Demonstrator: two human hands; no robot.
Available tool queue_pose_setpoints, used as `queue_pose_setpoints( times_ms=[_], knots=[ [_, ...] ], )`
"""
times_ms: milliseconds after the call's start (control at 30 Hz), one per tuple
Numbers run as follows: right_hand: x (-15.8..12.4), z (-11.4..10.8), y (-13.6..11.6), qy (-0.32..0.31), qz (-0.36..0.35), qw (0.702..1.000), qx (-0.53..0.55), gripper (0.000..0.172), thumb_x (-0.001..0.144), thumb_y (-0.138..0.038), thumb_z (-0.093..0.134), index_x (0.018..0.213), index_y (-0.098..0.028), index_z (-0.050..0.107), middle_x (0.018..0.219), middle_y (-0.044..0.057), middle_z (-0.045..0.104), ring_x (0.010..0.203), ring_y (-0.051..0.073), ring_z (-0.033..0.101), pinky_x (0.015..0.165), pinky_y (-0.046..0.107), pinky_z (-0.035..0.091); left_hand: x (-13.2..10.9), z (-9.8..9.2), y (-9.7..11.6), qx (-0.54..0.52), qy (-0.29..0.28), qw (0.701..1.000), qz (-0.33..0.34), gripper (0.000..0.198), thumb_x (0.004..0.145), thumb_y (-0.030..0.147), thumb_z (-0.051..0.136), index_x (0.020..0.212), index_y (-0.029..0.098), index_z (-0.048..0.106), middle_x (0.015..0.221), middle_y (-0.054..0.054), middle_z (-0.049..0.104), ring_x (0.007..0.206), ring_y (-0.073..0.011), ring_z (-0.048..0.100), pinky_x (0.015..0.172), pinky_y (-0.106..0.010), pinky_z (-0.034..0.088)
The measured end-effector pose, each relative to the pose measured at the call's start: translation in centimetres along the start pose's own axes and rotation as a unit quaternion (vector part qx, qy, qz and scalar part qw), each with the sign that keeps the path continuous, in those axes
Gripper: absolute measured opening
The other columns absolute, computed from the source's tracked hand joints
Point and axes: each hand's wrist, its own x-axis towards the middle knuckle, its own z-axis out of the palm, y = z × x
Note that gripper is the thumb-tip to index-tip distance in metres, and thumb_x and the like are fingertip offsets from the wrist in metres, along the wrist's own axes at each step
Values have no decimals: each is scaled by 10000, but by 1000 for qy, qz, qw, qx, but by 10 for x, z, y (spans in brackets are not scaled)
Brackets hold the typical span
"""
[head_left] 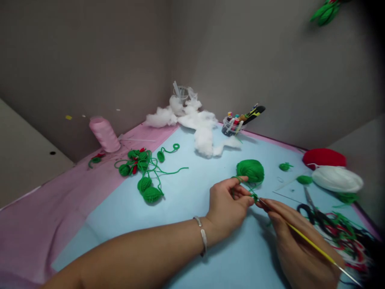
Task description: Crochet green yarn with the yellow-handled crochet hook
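Green yarn (240,179) leads from the ball (250,171) and loops over the left hand (228,204), which pinches a small crocheted piece (255,197) just below the ball; right hand (297,241) clamps a yellow hook (309,242).

Grey walls (240,52) meet in a corner between what seem pale side panels (30,160).
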Motion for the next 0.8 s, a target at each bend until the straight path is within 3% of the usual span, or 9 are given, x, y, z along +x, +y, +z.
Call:
queue_pose_setpoints(
  times_ms=[167,367,533,667,800],
  knots=[
    [1,3,-4,10,58,998,32,185,882,-387,669,961,-248,762,1011,18,763,915,160,715,893,271,555,-1,-1,3,-7,-13,1000,-19,510,680,-13,686,1183,71,670,697,45,617,630,-66,567,653,-205,455],
    [0,1,-5,13,65,997,35,187,864,-400,681,930,-247,766,1001,22,766,912,164,719,898,271,560,-1,-2,4,-15,0,999,-30,495,661,-3,693,1149,77,683,671,48,631,613,-73,574,659,-215,459],
    [4,-2,-13,-4,96,995,19,192,873,-427,673,903,-259,762,884,4,772,794,174,735,795,284,589,-2,-1,8,-17,-21,998,-56,483,659,-31,656,1128,82,678,628,68,603,581,-78,595,644,-215,463],
    [6,-12,-9,-38,34,996,-68,224,880,-481,667,941,-287,759,896,-15,776,790,180,741,686,265,564,-3,-1,11,21,-19,999,-43,425,680,-39,630,1084,74,696,628,63,585,560,-51,531,591,-184,422],
    [5,-20,5,-81,-49,986,-138,252,907,-513,631,1000,-309,745,916,-41,780,776,167,746,689,253,563,-3,-3,10,67,-23,997,-10,412,703,-40,608,1082,84,712,645,58,564,567,-50,478,580,-182,404]
  ],
)
